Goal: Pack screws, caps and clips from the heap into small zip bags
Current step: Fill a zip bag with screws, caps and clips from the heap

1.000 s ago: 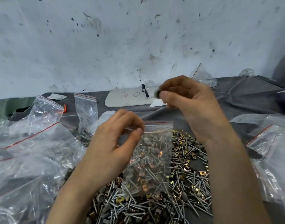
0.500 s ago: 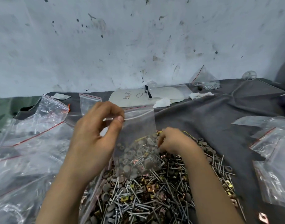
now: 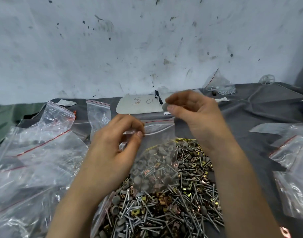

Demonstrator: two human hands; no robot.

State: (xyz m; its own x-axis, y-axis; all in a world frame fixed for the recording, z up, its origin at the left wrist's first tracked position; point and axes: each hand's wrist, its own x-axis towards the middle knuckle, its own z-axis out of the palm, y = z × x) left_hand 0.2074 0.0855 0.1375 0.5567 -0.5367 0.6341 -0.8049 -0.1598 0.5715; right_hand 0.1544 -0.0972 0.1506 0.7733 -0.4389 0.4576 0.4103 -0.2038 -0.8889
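Pinching the top edge of the small zip bag (image 3: 156, 152) between thumb and curled fingers, the left hand (image 3: 113, 152) holds it hanging at the middle of the frame. The bag's red-lined mouth is parted and its lower end hangs over the heap (image 3: 164, 217). Whether it touches the heap cannot be told. Grey caps, a few coppery clips and some screws already fill its lower half.

Just above and to the right of the bag's mouth, the right hand (image 3: 195, 114) has its fingers curled and grips a single grey cap (image 3: 165, 106) between thumb and fingertips.

The heap spreads across the lower centre of the frame: silver screws, grey caps and yellow and copper-coloured clips, all mixed on a dark grey cloth (image 3: 250, 117) that covers the surface. A loose pile of clear bags (image 3: 35, 160) lies at the left of the frame, and further bags (image 3: 291, 152) lie along the right edge. Behind the hands a white card (image 3: 138, 107) with handwritten marks lies flat near the stained wall (image 3: 147, 40). At the upper right stands a peaked bag (image 3: 219, 86) with shiny metal pieces inside.
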